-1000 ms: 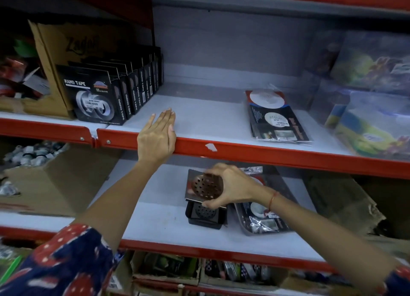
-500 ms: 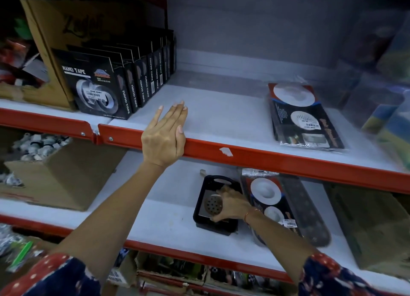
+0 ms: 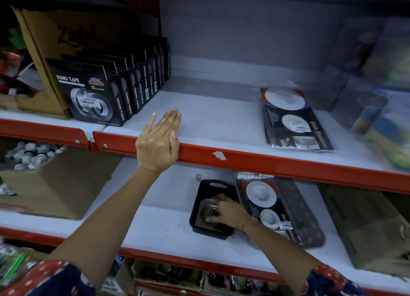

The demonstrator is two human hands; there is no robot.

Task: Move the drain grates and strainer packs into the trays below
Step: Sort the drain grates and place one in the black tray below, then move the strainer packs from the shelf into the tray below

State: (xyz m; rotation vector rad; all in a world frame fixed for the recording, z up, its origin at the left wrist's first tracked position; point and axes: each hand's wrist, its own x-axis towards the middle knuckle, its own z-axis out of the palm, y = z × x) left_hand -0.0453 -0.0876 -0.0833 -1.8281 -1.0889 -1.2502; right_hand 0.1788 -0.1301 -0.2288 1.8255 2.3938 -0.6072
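On red-edged white shop shelves, the left hand [image 3: 158, 143] braces flat and empty while the right hand [image 3: 226, 211], its grip around a square perforated metal drain grate [image 3: 206, 214], seats it in the small black plastic tray [image 3: 197, 203].

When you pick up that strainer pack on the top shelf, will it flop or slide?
The strainer pack probably bends a little: it looks like flat card in a thin, crinkly clear wrapper. That glossy wrapper could be slippery on the smooth white shelf. It looks light, and lying flat it shouldn't roll or tip.
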